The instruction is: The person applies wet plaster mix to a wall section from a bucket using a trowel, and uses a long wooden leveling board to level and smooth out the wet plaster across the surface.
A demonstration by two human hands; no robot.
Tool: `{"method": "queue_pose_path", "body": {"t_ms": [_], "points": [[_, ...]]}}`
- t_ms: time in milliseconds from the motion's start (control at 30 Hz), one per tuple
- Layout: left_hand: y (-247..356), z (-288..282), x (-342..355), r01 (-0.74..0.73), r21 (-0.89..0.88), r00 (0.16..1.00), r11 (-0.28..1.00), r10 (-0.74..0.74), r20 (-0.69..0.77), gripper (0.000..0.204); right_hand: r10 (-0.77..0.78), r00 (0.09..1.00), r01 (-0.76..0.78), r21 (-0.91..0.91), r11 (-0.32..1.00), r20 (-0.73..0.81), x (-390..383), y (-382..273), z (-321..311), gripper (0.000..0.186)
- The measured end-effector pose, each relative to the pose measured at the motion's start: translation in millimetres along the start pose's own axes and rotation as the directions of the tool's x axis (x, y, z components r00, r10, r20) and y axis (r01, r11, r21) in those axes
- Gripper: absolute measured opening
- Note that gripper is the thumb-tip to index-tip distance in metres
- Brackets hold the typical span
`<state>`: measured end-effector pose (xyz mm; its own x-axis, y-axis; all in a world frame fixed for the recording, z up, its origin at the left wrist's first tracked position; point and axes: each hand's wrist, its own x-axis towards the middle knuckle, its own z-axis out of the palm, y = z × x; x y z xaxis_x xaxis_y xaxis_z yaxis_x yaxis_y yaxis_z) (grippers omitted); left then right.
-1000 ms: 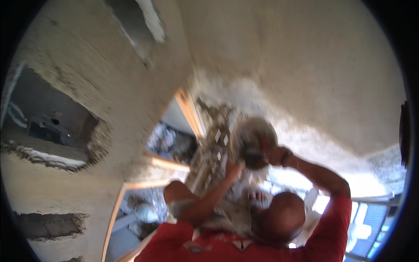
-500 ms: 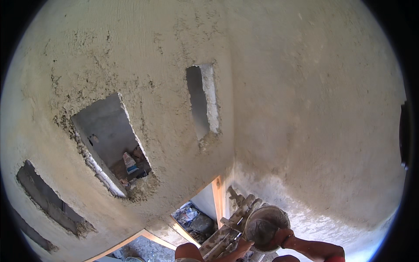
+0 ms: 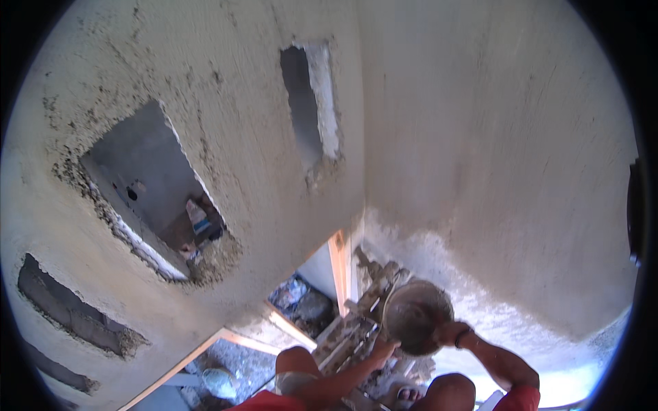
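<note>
A round, mortar-stained bucket (image 3: 415, 291) is tilted so that its mouth shows, above a plank platform (image 3: 343, 346). My left hand (image 3: 386, 349) is closed on the lower left of its rim. On the other side, my right hand (image 3: 450, 333), with a dark band at the wrist, reaches over the rim. Its curled fingers dip into the mouth, and what they grip there cannot be made out. Greyish residue coats the inside of the bucket.
Rough plastered wall (image 3: 274, 226) with several cut openings stands at the left; a smoother wall (image 3: 493, 151) meets it at a corner. Wooden frame pieces (image 3: 340, 270) stand below. Rubble and a pale round container (image 3: 219, 382) lie lower down. My knees show near the planks.
My view has tipped downward, so the walls sit higher in it. The bucket has moved up in view with both hands still at it; more of my arms and knees shows.
</note>
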<state>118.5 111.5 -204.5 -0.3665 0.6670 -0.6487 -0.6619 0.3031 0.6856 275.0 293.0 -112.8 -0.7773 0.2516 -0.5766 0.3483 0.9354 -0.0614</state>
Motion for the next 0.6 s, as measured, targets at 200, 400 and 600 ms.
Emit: {"method": "queue_pose_path", "body": {"t_ms": [200, 400, 600], "points": [[-2, -1, 2, -0.057, 0.016, 0.998, 0.998, 0.056, 0.025, 0.041, 0.28, 0.822, -0.304, 0.035, 0.952, -0.497, -2, -9, -7, 0.016], [22, 17, -14, -0.374, 0.062, 0.926, 0.926, 0.368, 0.085, 0.047, 0.309, 0.951, -0.309, 0.02, 0.951, -0.015, -18, -62, -61, 0.033], [15, 23, -16, -0.296, 0.147, 0.955, 0.944, 0.297, 0.013, 0.046, 0.054, 0.996, -0.057, 0.045, 0.997, 0.071, 16, -31, -23, 0.037]]}}
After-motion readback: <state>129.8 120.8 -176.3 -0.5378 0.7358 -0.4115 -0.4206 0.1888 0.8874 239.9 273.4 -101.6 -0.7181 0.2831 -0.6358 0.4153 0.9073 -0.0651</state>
